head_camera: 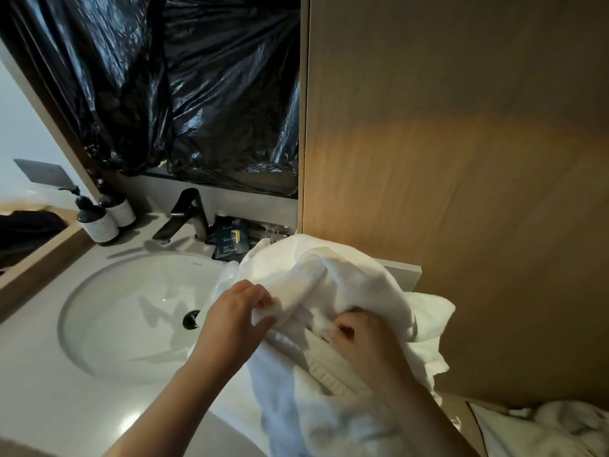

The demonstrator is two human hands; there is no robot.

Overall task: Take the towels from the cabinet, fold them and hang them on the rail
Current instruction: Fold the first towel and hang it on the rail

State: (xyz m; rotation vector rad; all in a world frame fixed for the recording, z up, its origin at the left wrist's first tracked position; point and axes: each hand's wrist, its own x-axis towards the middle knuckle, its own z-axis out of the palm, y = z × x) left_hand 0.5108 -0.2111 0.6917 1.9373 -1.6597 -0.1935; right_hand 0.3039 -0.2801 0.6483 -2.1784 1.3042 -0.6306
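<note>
A white towel (333, 278) lies bunched over the right end of the vanity counter (43, 384), and part of it hangs down past the front edge. My left hand (235, 319) pinches a fold of the towel near its left side. My right hand (361, 341) grips the cloth just to the right, fingers curled into it. Both hands are close together above the counter's edge. No rail is in view.
A round white sink (131, 318) with a black drain is left of the towel, a black faucet (184, 216) behind it. Two pump bottles (99, 219) stand far left. A wooden cabinet panel (461, 159) fills the right. Black plastic sheeting (184, 87) covers the mirror. More white cloth (560, 427) lies bottom right.
</note>
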